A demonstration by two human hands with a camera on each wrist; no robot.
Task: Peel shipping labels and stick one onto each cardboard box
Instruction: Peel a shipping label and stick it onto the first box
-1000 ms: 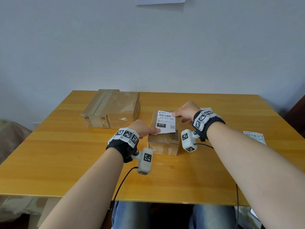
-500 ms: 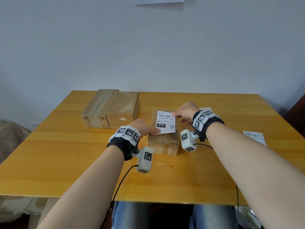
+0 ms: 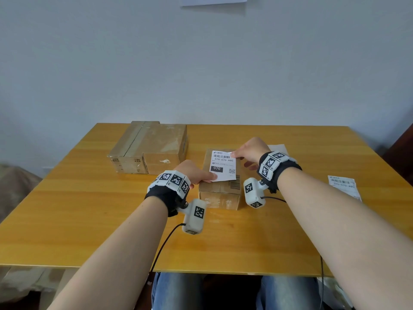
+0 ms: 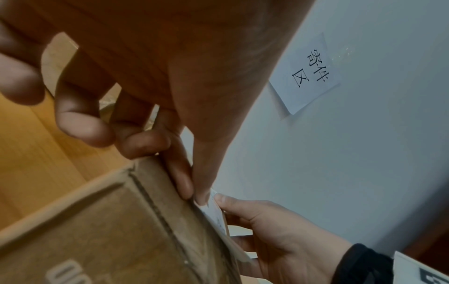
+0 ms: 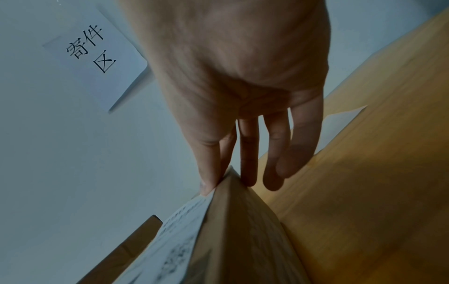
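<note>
Left hand (image 3: pixel 194 173) pinches the near-left corner of the shipping label (image 3: pixel 223 166), thumb on index; the left wrist view shows that pinch right at the box's top edge. Right hand (image 3: pixel 251 149) pinches the far-right corner, thumb on top, the other fingers (image 5: pixel 274 153) straight and hanging down past the box side. So I have both hands holding the one label, stretched between them.

The label lies over the top of the small cardboard box (image 3: pixel 220 193), printed side up, barcode at 12 o'clock, QR at the near-right corner. Can't tell whether it's stuck down or just hovering on the surface.

The box sits mid-worktop (image 3: pixel 89 220). Larger cardboard box (image 3: pixel 149 148) is at 10 o'clock from it, apart, with no label on the faces I can see. Another label sheet (image 3: pixel 344 186) lies flat at 3 o'clock near the right edge. A white sheet (image 3: pixel 277 147) pokes out behind the right hand. Paper sign (image 4: pixel 307 73) on the wall at 12 o'clock.
</note>
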